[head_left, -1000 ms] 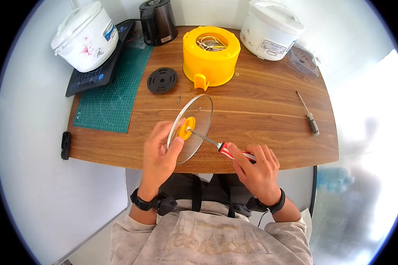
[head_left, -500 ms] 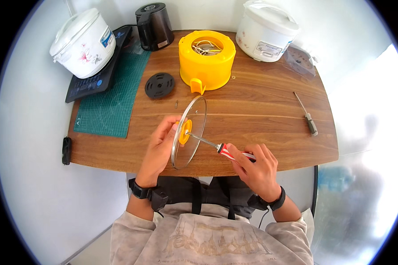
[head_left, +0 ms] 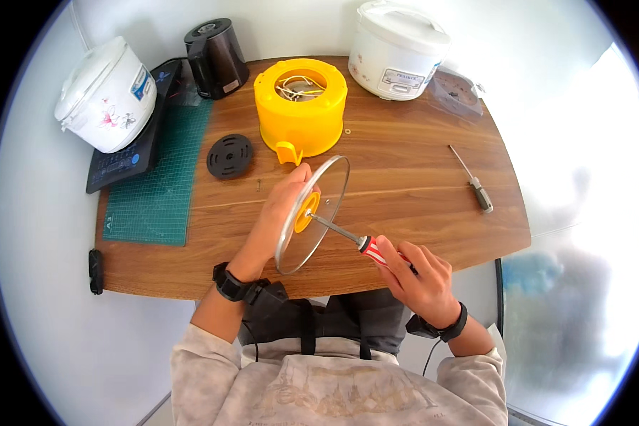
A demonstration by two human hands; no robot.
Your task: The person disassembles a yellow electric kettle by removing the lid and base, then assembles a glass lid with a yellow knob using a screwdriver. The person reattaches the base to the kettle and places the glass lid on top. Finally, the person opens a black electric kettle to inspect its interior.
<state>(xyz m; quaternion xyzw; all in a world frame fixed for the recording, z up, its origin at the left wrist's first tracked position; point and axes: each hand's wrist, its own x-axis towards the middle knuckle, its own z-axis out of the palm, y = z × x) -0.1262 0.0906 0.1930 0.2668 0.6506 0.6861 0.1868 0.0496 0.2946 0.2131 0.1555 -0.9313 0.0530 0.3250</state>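
Your left hand point(head_left: 280, 207) is partly hidden behind the yellow knob point(head_left: 302, 223); the lower edge crops your shirt point(head_left: 319, 397) (printed front included).

I see remotely a beige shirt point(head_left: 334, 397) with faded print point(head_left: 358, 390); just beyond it, dark trousers point(head_left: 390, 325) and black straps point(head_left: 307, 326); near its sleeves point(head_left: 206, 358), black wristbands point(head_left: 232, 285) and thin cables point(head_left: 431, 356).

Glass lid point(head_left: 304, 246), screwdriver point(head_left: 370, 248) in right hand point(head_left: 420, 280) (tip apparently at knob point(head_left: 303, 221))

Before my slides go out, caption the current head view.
The left hand holds a glass lid while the right hand holds a screwdriver to the middle of its yellow knob.
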